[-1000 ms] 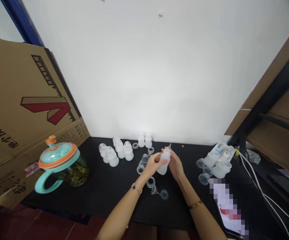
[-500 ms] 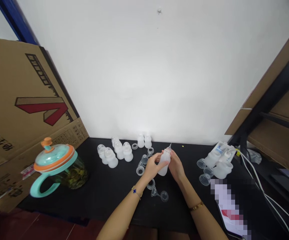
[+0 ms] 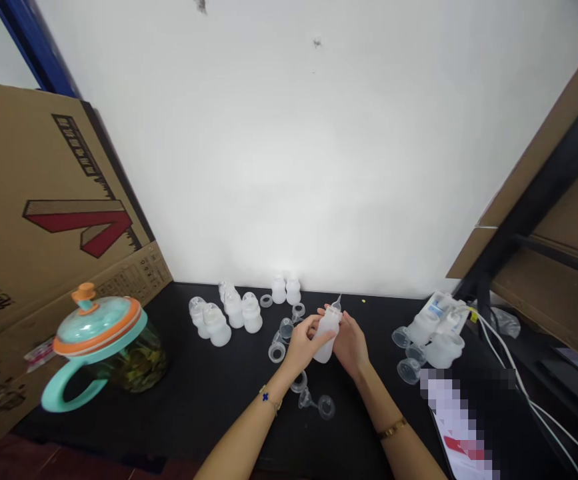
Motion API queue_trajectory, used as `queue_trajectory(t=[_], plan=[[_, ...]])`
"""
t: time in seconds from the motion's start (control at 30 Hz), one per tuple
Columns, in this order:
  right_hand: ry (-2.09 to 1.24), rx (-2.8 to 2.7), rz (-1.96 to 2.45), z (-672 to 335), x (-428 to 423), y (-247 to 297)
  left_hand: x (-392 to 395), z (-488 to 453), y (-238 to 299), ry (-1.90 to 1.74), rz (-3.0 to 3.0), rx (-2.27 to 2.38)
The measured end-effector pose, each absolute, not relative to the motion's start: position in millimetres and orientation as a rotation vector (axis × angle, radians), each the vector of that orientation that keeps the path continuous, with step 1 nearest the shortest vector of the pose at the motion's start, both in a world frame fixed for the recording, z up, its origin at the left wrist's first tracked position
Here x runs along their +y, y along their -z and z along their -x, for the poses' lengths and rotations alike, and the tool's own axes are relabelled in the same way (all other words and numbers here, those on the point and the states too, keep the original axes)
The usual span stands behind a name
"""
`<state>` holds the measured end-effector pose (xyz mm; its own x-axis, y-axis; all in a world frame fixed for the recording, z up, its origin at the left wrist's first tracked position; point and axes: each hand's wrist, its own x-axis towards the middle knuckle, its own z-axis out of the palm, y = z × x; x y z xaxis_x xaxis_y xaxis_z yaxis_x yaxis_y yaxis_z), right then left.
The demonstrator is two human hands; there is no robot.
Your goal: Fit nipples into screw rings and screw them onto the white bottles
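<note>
A translucent white baby bottle (image 3: 325, 339) stands tilted between my hands, a clear pointed nipple (image 3: 337, 303) sticking up from its top. My left hand (image 3: 303, 343) is closed round the bottle's body, thumb across the front. Beside its neck is my right hand (image 3: 353, 345), palm towards the bottle, fingers loosely extended and partly hidden behind it. Close to my left hand lie several clear rings and caps (image 3: 277, 351). Nearer me on the black table are a small clear funnel-shaped nipple (image 3: 305, 399) and a clear round piece (image 3: 326, 407).
Several capped bottles (image 3: 217, 327) stand to the left, with two uncapped bottles (image 3: 285, 290) by the wall. A teal-lidded jug (image 3: 141, 363) is far left. At right are more bottles (image 3: 443, 350), clear caps (image 3: 409, 371), white cables (image 3: 509, 347) and a phone (image 3: 461, 427).
My right hand has loosened at the bottle's neck and turned its palm more open. My left hand keeps hold of the bottle. The whole view has shifted slightly.
</note>
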<state>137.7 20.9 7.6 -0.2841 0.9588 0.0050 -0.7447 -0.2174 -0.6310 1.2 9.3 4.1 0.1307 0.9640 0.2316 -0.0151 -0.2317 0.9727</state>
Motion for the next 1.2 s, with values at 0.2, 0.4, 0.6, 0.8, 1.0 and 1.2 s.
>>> queue_trajectory(t=[0.2, 0.4, 0.6, 0.8, 1.0, 1.2], plan=[[-1.775, -0.624, 0.463, -135.9, 22.0, -3.1, 8.4, -1.6, -3.4, -1.283, -1.449, 1.04], [-1.773, -0.615, 0.454, -133.6, 22.6, 3.3, 7.6, -1.9, -1.9, -1.277, -1.468, 1.065], [-1.765, -0.615, 0.47, -132.3, 19.2, -0.3, 5.0, -1.3, -6.2, -1.275, -1.459, 1.056], [-1.779, -0.6, 0.47, -132.7, 16.7, -6.0, 4.0, -1.1, -6.9, -1.269, -1.472, 1.062], [-1.761, -0.584, 0.481, -131.8, 18.6, -2.0, 4.9, -1.9, -2.0, -1.279, -1.513, 1.087], [-1.749, -0.601, 0.47, -131.0, 16.9, -3.1, 3.2, -2.1, -3.0, -1.293, -1.559, 1.123]])
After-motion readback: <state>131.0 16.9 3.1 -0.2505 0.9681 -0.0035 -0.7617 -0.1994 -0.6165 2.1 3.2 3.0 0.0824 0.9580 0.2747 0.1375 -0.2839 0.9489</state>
